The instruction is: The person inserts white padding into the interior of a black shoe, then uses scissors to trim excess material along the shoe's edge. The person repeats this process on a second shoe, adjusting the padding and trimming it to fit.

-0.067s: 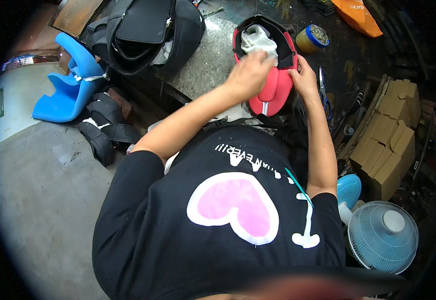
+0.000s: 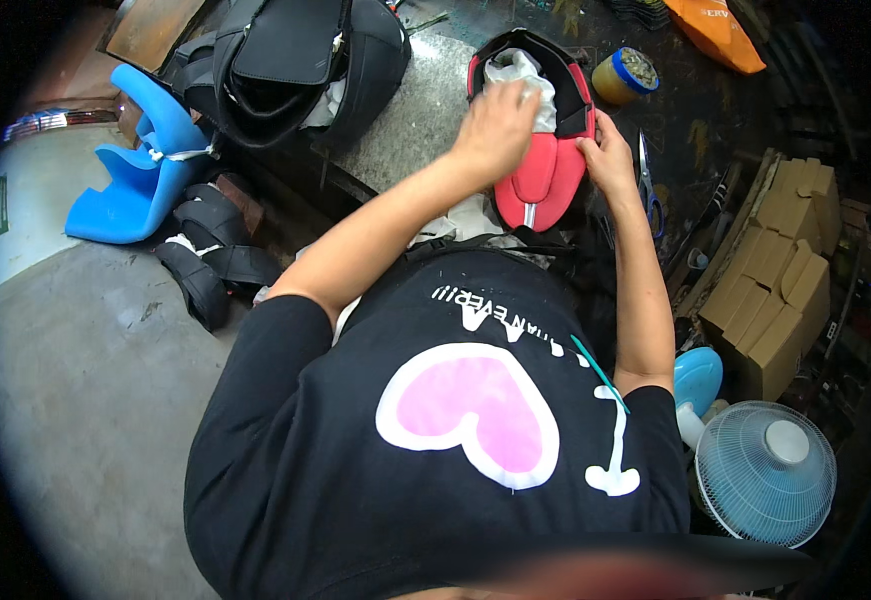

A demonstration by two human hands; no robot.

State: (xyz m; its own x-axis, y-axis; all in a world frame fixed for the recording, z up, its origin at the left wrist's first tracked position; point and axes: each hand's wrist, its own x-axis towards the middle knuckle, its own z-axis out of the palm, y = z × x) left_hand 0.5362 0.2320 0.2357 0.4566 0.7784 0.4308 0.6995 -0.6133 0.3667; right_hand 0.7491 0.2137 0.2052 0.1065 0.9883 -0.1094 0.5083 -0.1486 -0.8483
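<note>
On the bench in front of me lies a red-and-black padded piece (image 2: 544,180), with a rounded red flap toward me and a silver strip at its tip. Crumpled whitish plastic (image 2: 518,68) fills its black hollow end. My right hand (image 2: 608,160) grips the right edge of the padded piece, thumb on the red side and fingers behind the rim. My left hand (image 2: 501,128) is over the left part of the piece, its curled fingers in front of the white plastic. What those fingers hold, if anything, is hidden.
A black bag (image 2: 301,60) stands at the back left, beside a blue foam piece (image 2: 141,165). To the right are a jar with a blue rim (image 2: 624,78), scissors (image 2: 651,195), an orange bag (image 2: 718,30), cardboard boxes (image 2: 771,270) and a fan (image 2: 768,470).
My left hand has shifted slightly left and away from me, from the red flap toward the white plastic. My right hand keeps its grip on the padded piece.
</note>
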